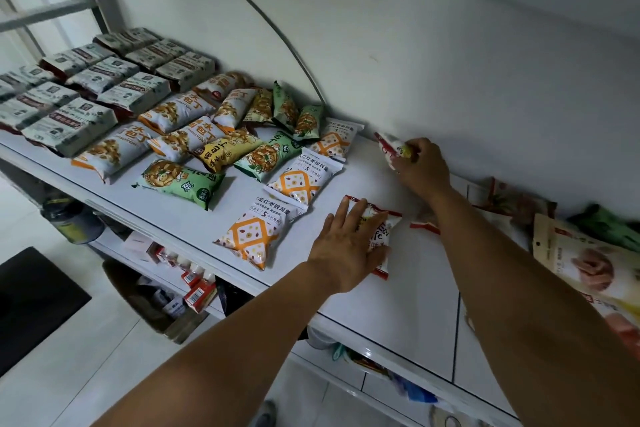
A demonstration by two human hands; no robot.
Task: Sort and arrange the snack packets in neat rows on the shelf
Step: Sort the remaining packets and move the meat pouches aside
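grey cable on wall | cardboard box below (open) | black mat

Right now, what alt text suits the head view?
A person's left hand presses flat on a red-and-white plastic snack packet on the white shelf top, while the right hand grips a second red-and-white packet by the wall. Farther left lie rows of white-and-orange packets, green packets and grey packets.

Rows: grey, orange, green pkts lie flat, shelf left.
Red-edged pkt: flat, centre-front.
2nd red-edged pkt: tilted, by wall.
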